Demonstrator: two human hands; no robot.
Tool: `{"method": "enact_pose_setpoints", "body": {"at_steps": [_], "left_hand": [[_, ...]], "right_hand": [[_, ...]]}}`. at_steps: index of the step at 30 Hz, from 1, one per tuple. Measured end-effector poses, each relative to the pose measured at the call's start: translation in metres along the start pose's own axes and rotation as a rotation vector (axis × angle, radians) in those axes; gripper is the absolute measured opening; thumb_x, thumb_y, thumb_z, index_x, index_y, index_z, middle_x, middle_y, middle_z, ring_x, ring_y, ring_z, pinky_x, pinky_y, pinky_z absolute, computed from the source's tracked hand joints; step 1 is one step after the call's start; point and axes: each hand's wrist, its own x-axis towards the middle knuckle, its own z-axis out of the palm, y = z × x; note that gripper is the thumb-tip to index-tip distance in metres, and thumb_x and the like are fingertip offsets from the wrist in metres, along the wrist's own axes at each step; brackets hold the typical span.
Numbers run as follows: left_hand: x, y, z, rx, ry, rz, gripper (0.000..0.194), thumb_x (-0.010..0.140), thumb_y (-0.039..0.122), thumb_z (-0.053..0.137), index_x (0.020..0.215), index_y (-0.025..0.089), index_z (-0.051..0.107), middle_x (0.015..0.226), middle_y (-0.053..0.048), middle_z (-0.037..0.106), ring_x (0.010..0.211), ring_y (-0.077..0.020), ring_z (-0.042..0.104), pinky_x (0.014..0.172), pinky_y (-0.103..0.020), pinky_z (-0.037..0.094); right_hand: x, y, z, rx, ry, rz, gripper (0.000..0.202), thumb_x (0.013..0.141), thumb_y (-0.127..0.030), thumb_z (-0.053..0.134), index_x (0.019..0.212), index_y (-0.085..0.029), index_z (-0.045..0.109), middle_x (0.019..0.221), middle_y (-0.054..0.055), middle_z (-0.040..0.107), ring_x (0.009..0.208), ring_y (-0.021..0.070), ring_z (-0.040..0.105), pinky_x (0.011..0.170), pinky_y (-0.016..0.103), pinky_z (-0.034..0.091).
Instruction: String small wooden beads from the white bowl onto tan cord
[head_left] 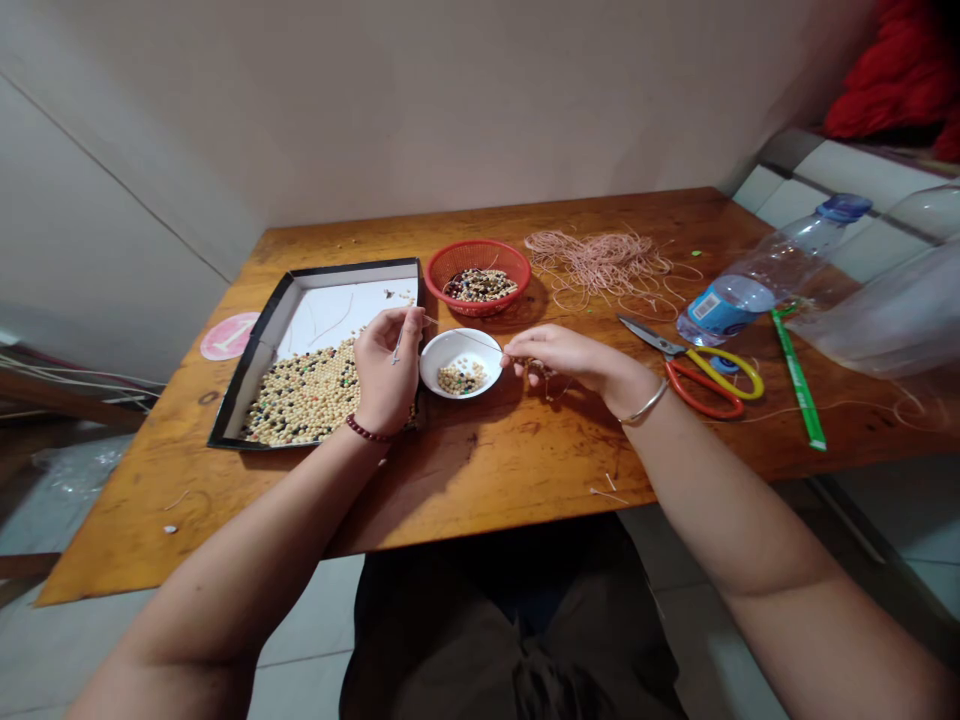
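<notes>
A thin cord (471, 338) runs over a small white bowl (461, 391) between my two hands. My left hand (389, 368), beside the bowl's left rim, pinches one end of it; a small silvery piece (397, 348) hangs at the thumb. On the bowl's right, my right hand (555, 355) is closed on the cord, with strung beads partly visible under the fingers. Some pale beads (461, 378) lie in the bowl. A black-edged tray (225, 420) full of cream, black and a few green beads (307, 395) is partly behind my left hand.
Behind the bowl stands a red basket (450, 258) of mixed beads, with a heap of pink cord (600, 262) to its right. Scissors (701, 372), a water bottle (724, 305) and a green packet (799, 385) lie further right. A pink round piece (225, 337) touches the tray's left side.
</notes>
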Motion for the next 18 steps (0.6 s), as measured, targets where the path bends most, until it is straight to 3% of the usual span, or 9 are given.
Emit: {"method": "enact_pose_setpoints", "body": {"at_steps": [8,14,18], "left_hand": [[0.000,-0.001,-0.001,0.010,0.070,-0.014,0.028,0.087,0.047,0.061,0.087,0.019,0.066,0.086,-0.005,0.071,0.075,-0.0126,0.063,0.062,-0.023,0.051],[0.000,0.000,-0.001,0.010,0.032,-0.012,0.027,0.087,0.045,0.061,0.085,0.018,0.065,0.081,-0.005,0.070,0.071,-0.0119,0.063,0.062,-0.022,0.051],[-0.001,0.001,0.000,0.003,0.003,0.003,0.027,0.087,0.045,0.061,0.086,0.018,0.065,0.082,-0.005,0.070,0.073,-0.0129,0.065,0.064,-0.023,0.052]], "right_hand": [[0.008,0.007,-0.006,-0.079,0.027,0.039,0.014,0.087,-0.017,0.055,0.075,-0.014,0.063,0.069,0.003,0.061,0.041,0.0057,0.048,0.033,0.019,0.030],[0.014,0.016,-0.007,-0.142,0.065,-0.011,0.016,0.087,-0.014,0.051,0.073,-0.015,0.057,0.065,0.001,0.057,0.041,0.0067,0.049,0.035,0.019,0.034],[0.017,0.018,-0.009,-0.210,0.188,-0.021,0.018,0.087,-0.014,0.049,0.070,-0.016,0.054,0.054,-0.001,0.053,0.038,0.0076,0.046,0.036,0.020,0.034]]}}
